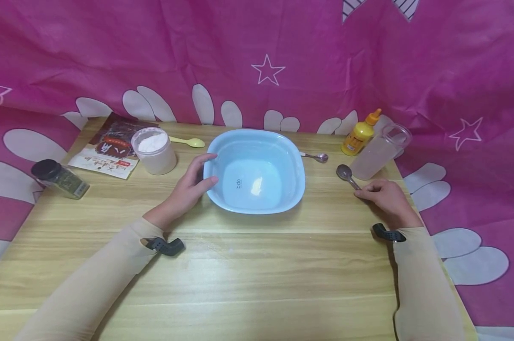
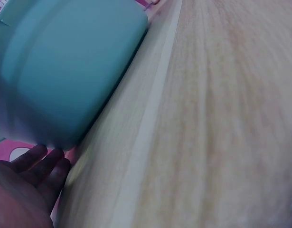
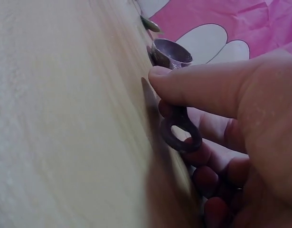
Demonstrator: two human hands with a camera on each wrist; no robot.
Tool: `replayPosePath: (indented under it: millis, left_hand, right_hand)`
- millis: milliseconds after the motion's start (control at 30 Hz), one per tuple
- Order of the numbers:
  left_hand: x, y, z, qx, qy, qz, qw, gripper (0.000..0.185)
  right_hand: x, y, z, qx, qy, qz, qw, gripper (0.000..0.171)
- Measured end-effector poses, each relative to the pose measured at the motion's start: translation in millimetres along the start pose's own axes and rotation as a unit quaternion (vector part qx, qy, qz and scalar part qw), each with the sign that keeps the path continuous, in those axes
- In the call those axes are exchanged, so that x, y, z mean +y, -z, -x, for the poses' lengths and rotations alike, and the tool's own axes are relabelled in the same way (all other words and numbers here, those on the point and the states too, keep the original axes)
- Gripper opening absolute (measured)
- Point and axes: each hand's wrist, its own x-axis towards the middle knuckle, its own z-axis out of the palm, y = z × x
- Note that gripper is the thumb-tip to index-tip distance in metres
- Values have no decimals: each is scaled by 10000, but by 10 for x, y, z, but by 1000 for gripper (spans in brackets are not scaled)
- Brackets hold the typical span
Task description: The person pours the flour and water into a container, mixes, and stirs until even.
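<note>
Meanwhile the left hand cups the bowl with relaxed fingers, right hand pinching the spoon handle.

Pale blue basin on a light wood-grain table; yellow bottle at two o'clock; pink cloth with white stars and petals.

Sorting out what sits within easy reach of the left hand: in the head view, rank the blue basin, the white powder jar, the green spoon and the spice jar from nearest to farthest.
From the left hand:
1. Blue basin, touched, just right of it.
2. White powder jar, behind and left.
3. Green spoon, farther back, beside the jar.
4. Spice jar, far left at the table edge.
</note>
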Motion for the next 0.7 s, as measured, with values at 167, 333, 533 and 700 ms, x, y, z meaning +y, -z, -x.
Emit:
replayPosePath:
  millis: [167, 333, 533, 700]
  left_hand:
    - [-8, 4, 2, 3, 0, -5, 10000, 60]
    - [-10, 5, 5, 10, -2, -29, 10000, 60]
    - [0, 2, 11, 33, 3, -39, 10000, 61]
    - [5, -3, 9, 40, -40, -23, 10000, 61]
  right_hand:
    - [19, 25, 4, 134, -6, -7, 9999, 53]
    - [40, 46, 11, 316, -118, -130, 9993, 56]
    - [56, 27, 19, 499, -393, -1005, 9929, 54]
    - [58, 15, 24, 742, -500, -1914, 9774, 49]
